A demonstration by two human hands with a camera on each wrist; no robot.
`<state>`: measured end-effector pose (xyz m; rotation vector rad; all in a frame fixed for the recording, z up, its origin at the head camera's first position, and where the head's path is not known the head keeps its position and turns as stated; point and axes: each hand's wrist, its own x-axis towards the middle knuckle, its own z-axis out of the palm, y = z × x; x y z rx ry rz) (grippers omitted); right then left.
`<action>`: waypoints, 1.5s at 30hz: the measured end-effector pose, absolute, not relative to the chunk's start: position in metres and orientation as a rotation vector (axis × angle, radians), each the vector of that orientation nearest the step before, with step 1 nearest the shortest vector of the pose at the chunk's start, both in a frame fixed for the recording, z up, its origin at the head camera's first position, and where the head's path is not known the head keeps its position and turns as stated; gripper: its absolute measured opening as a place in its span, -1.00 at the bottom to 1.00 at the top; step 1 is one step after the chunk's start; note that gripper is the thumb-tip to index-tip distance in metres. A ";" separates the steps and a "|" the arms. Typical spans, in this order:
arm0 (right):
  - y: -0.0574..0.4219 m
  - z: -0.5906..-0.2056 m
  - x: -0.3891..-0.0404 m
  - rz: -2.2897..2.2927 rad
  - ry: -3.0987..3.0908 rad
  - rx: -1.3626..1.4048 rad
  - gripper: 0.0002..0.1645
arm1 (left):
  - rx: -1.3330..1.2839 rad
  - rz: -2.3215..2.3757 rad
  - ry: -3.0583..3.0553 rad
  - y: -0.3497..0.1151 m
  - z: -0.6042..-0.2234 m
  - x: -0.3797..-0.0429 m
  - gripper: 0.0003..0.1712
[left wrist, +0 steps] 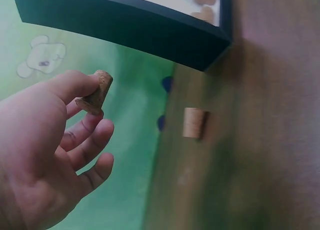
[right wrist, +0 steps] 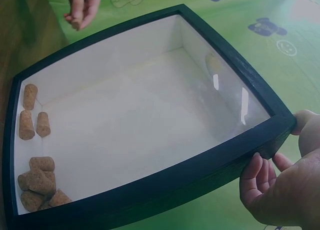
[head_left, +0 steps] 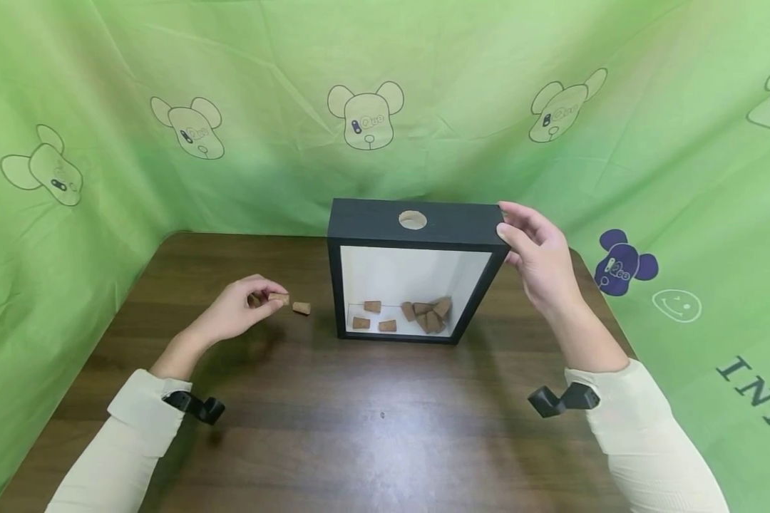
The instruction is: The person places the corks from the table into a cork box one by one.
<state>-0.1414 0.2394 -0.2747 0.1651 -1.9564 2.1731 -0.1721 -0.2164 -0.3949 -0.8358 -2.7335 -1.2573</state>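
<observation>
My left hand [head_left: 236, 308] pinches a tapered cork [left wrist: 101, 92] between thumb and index finger, the other fingers loosely bent. Just right of it a second cork [head_left: 301, 309] lies on the table, left of the box. A black-framed box [head_left: 366, 219] with a clear front and white inside stands upright, a round hole [head_left: 413, 220] in its top. At the box's upper right corner my right hand [head_left: 542, 260] grips the frame, thumb on the near side. Several corks [right wrist: 39, 182] are piled in the box's right end, and 3 corks [head_left: 361, 323] lie apart at its left.
The brown wooden table [head_left: 372, 442] carries the box near its far edge. A green cloth [head_left: 263, 164] printed with bear heads hangs behind and at both sides. Black wrist cameras [head_left: 195, 407] are strapped over the pale sleeves [head_left: 654, 434].
</observation>
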 end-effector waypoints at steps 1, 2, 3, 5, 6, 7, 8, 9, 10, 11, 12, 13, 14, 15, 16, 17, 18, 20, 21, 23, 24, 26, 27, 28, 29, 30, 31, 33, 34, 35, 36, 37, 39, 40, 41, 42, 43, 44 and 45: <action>0.239 -0.275 -0.141 2.173 -1.957 0.165 -0.56 | -0.844 -1.246 -2.731 -0.217 -0.390 -0.173 -0.81; 0.239 -0.275 -0.142 2.171 -1.962 0.164 -0.56 | -0.855 -1.234 -2.726 -0.216 -0.385 -0.174 -0.80; 0.239 -0.275 -0.141 2.169 -1.966 0.162 -0.56 | -0.869 -1.221 -2.721 -0.216 -0.380 -0.176 -0.79; 0.240 -0.275 -0.141 2.168 -1.966 0.157 -0.57 | -0.893 -1.211 -2.706 -0.215 -0.368 -0.178 -0.79; 0.240 -0.275 -0.141 2.166 -1.965 0.156 -0.57 | -0.903 -1.206 -2.698 -0.214 -0.362 -0.180 -0.79; 0.240 -0.275 -0.141 2.167 -1.961 0.156 -0.58 | -0.915 -1.199 -2.686 -0.213 -0.356 -0.181 -0.78; 0.240 -0.275 -0.141 2.167 -1.958 0.156 -0.58 | -0.928 -1.192 -2.672 -0.211 -0.349 -0.182 -0.78; 0.240 -0.274 -0.141 2.168 -1.954 0.158 -0.59 | -0.938 -1.184 -2.661 -0.210 -0.343 -0.184 -0.79; 0.240 -0.274 -0.141 2.167 -1.950 0.158 -0.59 | -0.947 -1.177 -2.652 -0.209 -0.337 -0.185 -0.79; 0.240 -0.274 -0.141 2.166 -1.948 0.160 -0.60 | -0.961 -1.159 -2.644 -0.208 -0.331 -0.185 -0.79; 0.240 -0.274 -0.140 2.166 -1.949 0.161 -0.60 | -0.971 -1.142 -2.637 -0.207 -0.325 -0.185 -0.79; 0.239 -0.274 -0.140 2.171 -1.947 0.163 -0.59 | -0.981 -1.130 -2.630 -0.207 -0.318 -0.185 -0.78; 0.239 -0.274 -0.140 2.179 -1.943 0.165 -0.59 | -0.991 -1.117 -2.625 -0.206 -0.311 -0.185 -0.78; 0.239 -0.275 -0.140 2.186 -1.940 0.167 -0.59 | -1.000 -1.105 -2.620 -0.206 -0.304 -0.185 -0.78; 0.238 -0.275 -0.139 2.192 -1.935 0.169 -0.59 | -1.010 -1.097 -2.614 -0.206 -0.297 -0.185 -0.78; 0.238 -0.275 -0.139 2.198 -1.932 0.170 -0.58 | -1.016 -1.088 -2.606 -0.205 -0.290 -0.186 -0.78; 0.237 -0.275 -0.139 2.200 -1.931 0.170 -0.59 | -1.018 -1.085 -2.599 -0.204 -0.282 -0.186 -0.77; 0.237 -0.275 -0.140 2.211 -1.924 0.166 -0.58 | -1.030 -1.071 -2.584 -0.201 -0.267 -0.188 -0.77; 0.237 -0.274 -0.141 2.208 -1.925 0.163 -0.58 | -1.032 -1.065 -2.579 -0.199 -0.261 -0.190 -0.77; 0.238 -0.274 -0.141 2.205 -1.924 0.159 -0.57 | -1.039 -1.051 -2.572 -0.194 -0.250 -0.193 -0.76; 0.238 -0.273 -0.141 2.206 -1.922 0.159 -0.56 | -1.041 -1.049 -2.572 -0.191 -0.245 -0.195 -0.75; 0.239 -0.273 -0.141 2.209 -1.918 0.163 -0.56 | -1.046 -1.042 -2.574 -0.183 -0.237 -0.198 -0.74; 0.239 -0.273 -0.141 2.210 -1.919 0.165 -0.56 | -1.051 -1.047 -2.576 -0.179 -0.235 -0.200 -0.73; 0.239 -0.273 -0.140 2.210 -1.920 0.166 -0.57 | -1.057 -1.048 -2.579 -0.175 -0.231 -0.200 -0.72; 0.239 -0.273 -0.140 2.211 -1.921 0.165 -0.58 | -1.063 -1.051 -2.581 -0.171 -0.229 -0.201 -0.72; 0.239 -0.273 -0.139 2.213 -1.922 0.164 -0.59 | -1.074 -1.052 -2.581 -0.166 -0.226 -0.202 -0.71; 0.239 -0.273 -0.139 2.213 -1.923 0.163 -0.59 | -1.086 -1.054 -2.578 -0.161 -0.223 -0.203 -0.70; 0.239 -0.273 -0.138 2.212 -1.924 0.158 -0.59 | -1.110 -1.056 -2.569 -0.151 -0.218 -0.204 -0.69; 0.239 -0.273 -0.138 2.210 -1.924 0.156 -0.59 | -1.123 -1.053 -2.564 -0.146 -0.215 -0.204 -0.69; 0.239 -0.273 -0.138 2.209 -1.925 0.155 -0.58 | -1.136 -1.054 -2.559 -0.142 -0.212 -0.205 -0.69; 0.239 -0.272 -0.137 2.205 -1.927 0.154 -0.57 | -1.145 -1.057 -2.558 -0.137 -0.210 -0.205 -0.69; 0.239 -0.272 -0.137 2.203 -1.929 0.153 -0.57 | -1.151 -1.055 -2.558 -0.133 -0.207 -0.206 -0.69; 0.239 -0.272 -0.137 2.200 -1.932 0.153 -0.56 | -1.166 -1.050 -2.552 -0.125 -0.202 -0.206 -0.70; 0.239 -0.272 -0.136 2.199 -1.933 0.153 -0.56 | -1.177 -1.052 -2.547 -0.121 -0.200 -0.206 -0.70; 0.239 -0.271 -0.136 2.199 -1.934 0.151 -0.56 | -1.185 -1.056 -2.541 -0.117 -0.198 -0.206 -0.71; 0.239 -0.271 -0.136 2.200 -1.933 0.150 -0.57 | -1.192 -1.060 -2.535 -0.113 -0.196 -0.205 -0.71; 0.239 -0.271 -0.136 2.202 -1.930 0.150 -0.57 | -1.199 -1.067 -2.527 -0.109 -0.194 -0.205 -0.71; 0.239 -0.271 -0.136 2.206 -1.927 0.151 -0.56 | -1.207 -1.081 -2.519 -0.106 -0.193 -0.204 -0.72; 0.239 -0.271 -0.136 2.208 -1.925 0.150 -0.56 | -1.206 -1.096 -2.519 -0.102 -0.191 -0.204 -0.72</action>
